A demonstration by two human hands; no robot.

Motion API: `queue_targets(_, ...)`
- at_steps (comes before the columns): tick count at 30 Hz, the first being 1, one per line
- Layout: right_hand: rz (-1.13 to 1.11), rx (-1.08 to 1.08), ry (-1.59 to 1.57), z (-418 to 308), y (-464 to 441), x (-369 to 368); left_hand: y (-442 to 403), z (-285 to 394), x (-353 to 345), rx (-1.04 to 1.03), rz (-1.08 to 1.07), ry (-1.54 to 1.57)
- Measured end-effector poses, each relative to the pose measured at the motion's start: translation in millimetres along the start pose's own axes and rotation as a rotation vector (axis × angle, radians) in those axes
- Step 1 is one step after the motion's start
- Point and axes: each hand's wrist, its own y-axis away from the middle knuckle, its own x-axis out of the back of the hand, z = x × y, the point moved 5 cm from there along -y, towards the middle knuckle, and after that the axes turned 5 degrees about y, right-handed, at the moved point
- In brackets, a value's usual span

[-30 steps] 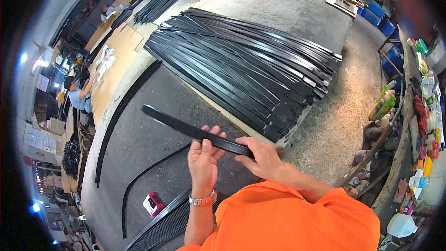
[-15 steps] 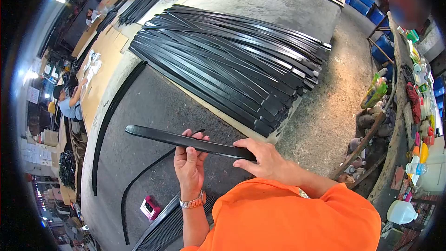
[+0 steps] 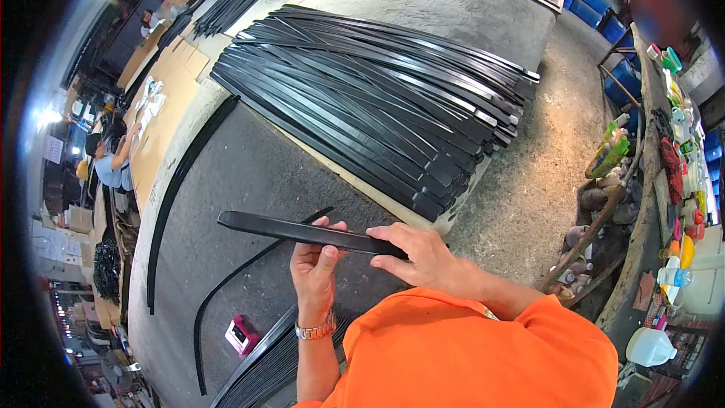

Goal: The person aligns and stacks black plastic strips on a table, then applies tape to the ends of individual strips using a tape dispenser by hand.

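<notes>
A black belt strap (image 3: 260,225), seen nearly lengthwise, is held level in front of my chest. My left hand (image 3: 314,268), with a watch at its wrist, grips it from below near the middle, thumb in front and fingers behind. At its right end my right hand (image 3: 411,253) pinches it between thumb and fingers. Below it, a thin curved black strip (image 3: 208,298) lies on the dark tabletop (image 3: 249,159). Beside that are a pink and white small box (image 3: 242,335) and a bundle of black strips (image 3: 283,370) near my left forearm.
A large pile of black straps (image 3: 355,98) lies across the table ahead. A long dark strip (image 3: 177,181) runs along the left edge. Another person (image 3: 113,162) works at a cardboard-covered table at left. A cluttered wooden bench (image 3: 642,204) stands at right.
The strap's left end has shifted right and slightly down. My left hand has moved a little right with it, and my right hand has slid slightly left. Both keep their hold.
</notes>
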Motion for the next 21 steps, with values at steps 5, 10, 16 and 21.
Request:
queue_targets(5,-0.02,0.02,0.011,-5,-2,0,1,2,7,-0.022,0.009,0.008)
queue_targets(10,-0.031,0.018,-0.009,-2,1,-3,5,-2,8,-0.013,0.018,0.023)
queue_targets(16,-0.047,-0.014,-0.019,-2,0,-1,4,-2,12,-0.023,0.004,-0.006)
queue_targets(21,0.033,0.02,-0.016,3,-2,-8,0,-6,8,-0.016,-0.002,-0.034)
